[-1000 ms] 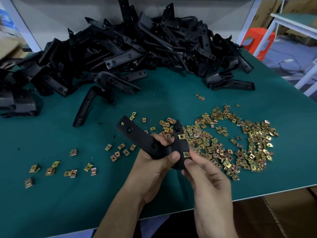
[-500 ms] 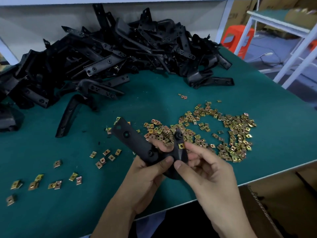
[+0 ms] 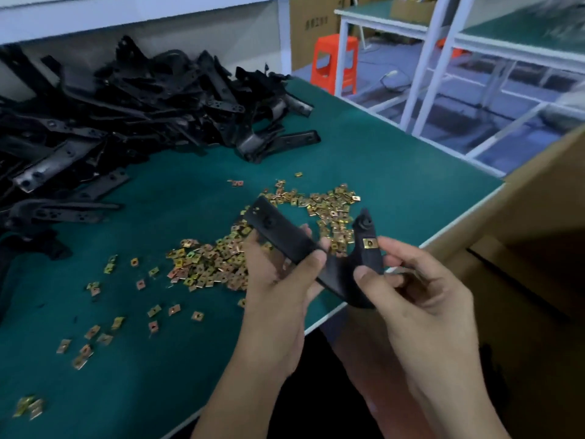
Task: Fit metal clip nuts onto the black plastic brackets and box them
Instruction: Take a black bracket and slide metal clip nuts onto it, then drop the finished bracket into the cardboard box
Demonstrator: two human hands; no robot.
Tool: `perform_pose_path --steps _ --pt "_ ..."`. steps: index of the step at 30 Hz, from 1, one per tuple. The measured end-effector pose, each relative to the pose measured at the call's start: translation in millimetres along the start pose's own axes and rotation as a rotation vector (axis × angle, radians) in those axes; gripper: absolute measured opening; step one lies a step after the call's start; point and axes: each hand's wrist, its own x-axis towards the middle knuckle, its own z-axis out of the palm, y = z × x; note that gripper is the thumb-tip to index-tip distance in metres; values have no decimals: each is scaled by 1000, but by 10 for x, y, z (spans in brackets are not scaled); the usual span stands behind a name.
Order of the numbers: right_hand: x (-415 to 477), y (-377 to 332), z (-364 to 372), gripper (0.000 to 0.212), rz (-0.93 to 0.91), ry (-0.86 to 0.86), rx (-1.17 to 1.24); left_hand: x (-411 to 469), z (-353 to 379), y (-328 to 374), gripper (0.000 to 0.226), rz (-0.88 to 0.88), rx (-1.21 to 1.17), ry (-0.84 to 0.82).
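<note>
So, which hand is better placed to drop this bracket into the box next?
Probably the right hand: it grips the bracket on the side nearest the cardboard box.

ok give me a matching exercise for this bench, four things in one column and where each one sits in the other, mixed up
Things:
1. held black bracket
2. heap of black brackets
3. loose clip nuts
4. orange stool

Places:
A. on the floor beyond the table
B. gripped by the left hand and right hand
C. piled at the table's far left
D. scattered across the middle of the table

Pairs: 1-B, 2-C, 3-D, 4-A
</note>
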Motion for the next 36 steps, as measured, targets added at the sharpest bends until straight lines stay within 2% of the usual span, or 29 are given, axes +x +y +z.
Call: perform_pose_path --steps 3,9,14,16,19,20,22,25,27,31,36 --pt "87 15 -382 29 -22 140 -71 19 303 -205 67 50 127 -57" --pt "98 -11 -1059 22 -23 332 -175 13 849 -725 68 -25 315 -216" --pt "96 -3 -1409 16 16 480 -315 -3 1116 -1058 53 -119 444 -332" --pt "98 9 -1513 21 40 492 -420 -18 1130 -1099 55 -179 510 -374" --pt "113 6 -1574 29 85 450 -529 -21 1085 -1085 88 -272 608 -393" --pt "121 10 -1569 30 83 445 -526 -29 1070 -1067 89 -283 613 -391" --pt "133 18 -1502 32 63 429 -506 -58 1032 -1032 76 -275 588 -384" --pt "137 44 -1239 30 30 325 -489 -73 894 -913 46 -216 578 -358" --pt "135 87 -1006 28 15 183 -525 -81 758 -797 36 -150 599 -301" --pt "91 211 -384 29 -65 -124 -617 -125 370 -478 30 -41 622 -113" --pt "-41 340 469 50 -167 -438 -572 -136 -293 44 26 43 578 228"
